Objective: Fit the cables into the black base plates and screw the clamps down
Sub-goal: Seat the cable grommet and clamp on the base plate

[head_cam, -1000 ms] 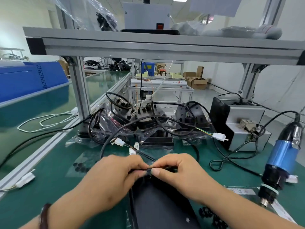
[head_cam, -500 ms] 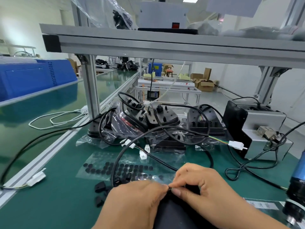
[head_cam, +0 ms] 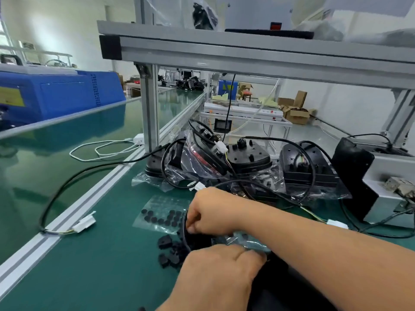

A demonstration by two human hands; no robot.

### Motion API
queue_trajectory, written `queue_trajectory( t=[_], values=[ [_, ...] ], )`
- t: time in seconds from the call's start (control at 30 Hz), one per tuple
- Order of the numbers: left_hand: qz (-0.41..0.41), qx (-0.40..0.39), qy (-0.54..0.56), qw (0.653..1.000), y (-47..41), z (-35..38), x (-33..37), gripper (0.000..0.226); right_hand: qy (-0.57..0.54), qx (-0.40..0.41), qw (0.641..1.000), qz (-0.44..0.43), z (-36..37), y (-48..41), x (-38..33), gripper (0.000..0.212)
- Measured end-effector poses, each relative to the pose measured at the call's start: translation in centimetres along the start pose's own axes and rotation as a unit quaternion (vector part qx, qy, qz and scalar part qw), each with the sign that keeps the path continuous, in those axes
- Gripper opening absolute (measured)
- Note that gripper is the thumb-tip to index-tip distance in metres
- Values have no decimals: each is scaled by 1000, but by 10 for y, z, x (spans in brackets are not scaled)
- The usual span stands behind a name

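Our right hand point(head_cam: 210, 212) curled over the black clamps point(head_cam: 165, 242), just beside the cable point(head_cam: 183, 230), left hand point(head_cam: 215, 274) curled nearer us, neither grip we can tell

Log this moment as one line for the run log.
right hand: crossed over to loose black clamps, grasp unclear | left hand: fingers curled at base plate, hold unclear

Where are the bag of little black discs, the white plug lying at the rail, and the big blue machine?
Bag of black discs point(head_cam: 161, 212): head view, middle of the clear plastic.
White plug point(head_cam: 84, 223): head view, its body.
Blue machine point(head_cam: 62, 95): head view, its side panel.
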State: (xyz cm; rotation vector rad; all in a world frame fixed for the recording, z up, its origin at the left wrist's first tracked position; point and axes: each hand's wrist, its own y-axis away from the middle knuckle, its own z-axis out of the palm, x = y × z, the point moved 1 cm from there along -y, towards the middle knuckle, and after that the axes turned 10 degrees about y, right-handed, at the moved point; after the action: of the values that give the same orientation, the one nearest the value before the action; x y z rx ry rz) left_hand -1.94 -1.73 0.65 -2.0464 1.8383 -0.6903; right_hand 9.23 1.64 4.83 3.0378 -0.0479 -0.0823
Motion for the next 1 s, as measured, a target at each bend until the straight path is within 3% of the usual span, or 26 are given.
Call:
queue_trajectory(
  t=[0.3, 0.43, 0.57, 0.63, 0.7, 0.8, 0.9, 1.0],
  values=[
    [-23, -27, -5, 999, -2, 0, 0, 27, 36, -8, 999, 15, 11, -1, 3, 22],
    [-15, 6, 48, 999, 0, -2, 2, 11, 70, -23, 997, 27, 13, -2, 1, 21],
    [-23, 29, 95, 995, 1, 1, -1, 24, 22, -22, 999, 35, 4, 4, 7, 20],
    [-14, 40, 131, 990, 0, 1, -4, 23, -77, -23, 996, 44, -6, 14, 17, 16],
    [-15, 37, 174, 984, -1, -1, -7, 23, -268, -14, 962, 56, -12, 29, 29, 11],
    [-65, 28, 261, 963, -3, -2, -16, 22, -524, 5, 850, 43, -11, 58, 45, 13],
    [-147, 20, 393, 908, -2, 2, -24, 23, -633, 36, 772, 35, -1, 84, 55, 15],
    [-177, 7, 437, 882, -4, 4, -25, 17, -666, 78, 741, 39, 10, 100, 60, 16]
  ],
)
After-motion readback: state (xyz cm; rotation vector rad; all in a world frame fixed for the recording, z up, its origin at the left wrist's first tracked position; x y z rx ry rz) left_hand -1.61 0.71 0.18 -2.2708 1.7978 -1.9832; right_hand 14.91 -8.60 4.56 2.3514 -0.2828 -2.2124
